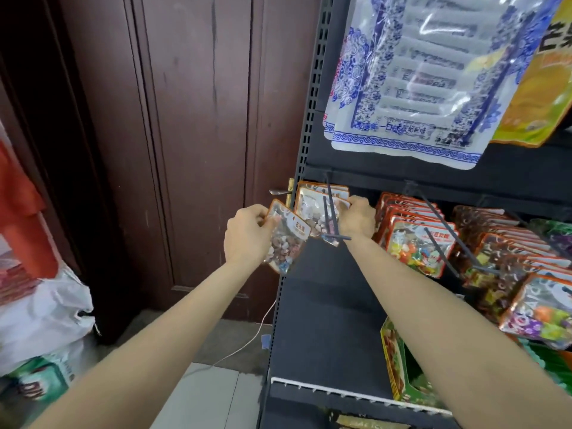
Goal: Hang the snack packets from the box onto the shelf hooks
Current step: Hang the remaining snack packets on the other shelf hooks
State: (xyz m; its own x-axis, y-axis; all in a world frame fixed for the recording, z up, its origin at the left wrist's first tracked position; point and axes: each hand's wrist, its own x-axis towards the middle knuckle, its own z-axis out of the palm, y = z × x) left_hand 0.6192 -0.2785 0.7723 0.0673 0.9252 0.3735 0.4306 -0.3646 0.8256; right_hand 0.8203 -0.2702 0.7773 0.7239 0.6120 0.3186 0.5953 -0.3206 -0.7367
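My left hand (247,233) grips an orange-edged snack packet (286,239) with a clear window of brown and white pieces, held just left of the shelf's leftmost hook. My right hand (357,216) pinches the top right corner of the packets (312,209) that hang on that dark double-wire hook (331,218). The hook's front tip sticks out below my right wrist. The box is not in view.
The black shelf upright (305,144) runs beside a dark red wooden door (185,134) with a metal handle (280,191). Rows of orange sweet packets (414,239) hang to the right. Large blue-and-white bags (411,72) hang above. White sacks (40,311) sit on the floor at left.
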